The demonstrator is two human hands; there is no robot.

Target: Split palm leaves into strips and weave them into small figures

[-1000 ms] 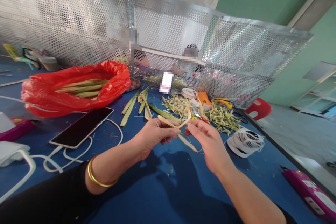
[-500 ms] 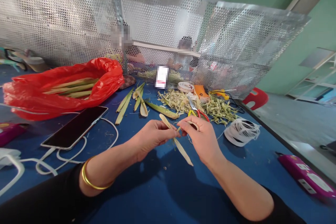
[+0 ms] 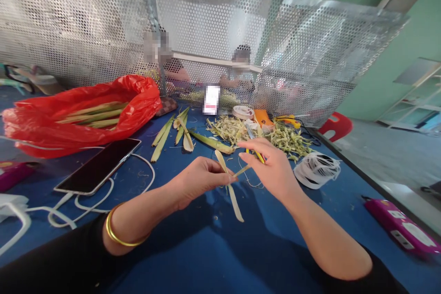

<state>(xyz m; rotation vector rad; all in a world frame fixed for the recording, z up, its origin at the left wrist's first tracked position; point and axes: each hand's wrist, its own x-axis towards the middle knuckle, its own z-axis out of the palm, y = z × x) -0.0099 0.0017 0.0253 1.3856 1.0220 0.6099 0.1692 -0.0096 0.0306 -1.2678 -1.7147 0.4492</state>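
Note:
My left hand (image 3: pixel 198 179), with a gold bangle on its wrist, pinches a pale yellow leaf strip (image 3: pixel 230 188) above the blue table (image 3: pixel 213 248). The strip runs from above my fingers down toward the table. My right hand (image 3: pixel 272 170) is beside it, fingers partly spread, and its fingertips pinch a thin sliver that joins the strip. A thin white thread hangs below my right fingers. Green stalks (image 3: pixel 182 133) lie just beyond my hands.
A red plastic bag (image 3: pixel 82 115) of green stalks lies at the left, and a phone (image 3: pixel 98 165) on a white cable in front of it. Leaf trimmings (image 3: pixel 262 138), scissors, tape and a white thread coil (image 3: pixel 317 170) lie at the right. A perforated metal screen (image 3: pixel 213 46) stands behind; people sit beyond it.
My right hand has opened its fingers and drawn slightly to the right, pulling a thin sliver from the strip. The strip's lower end has swung closer to upright. My left hand holds still.

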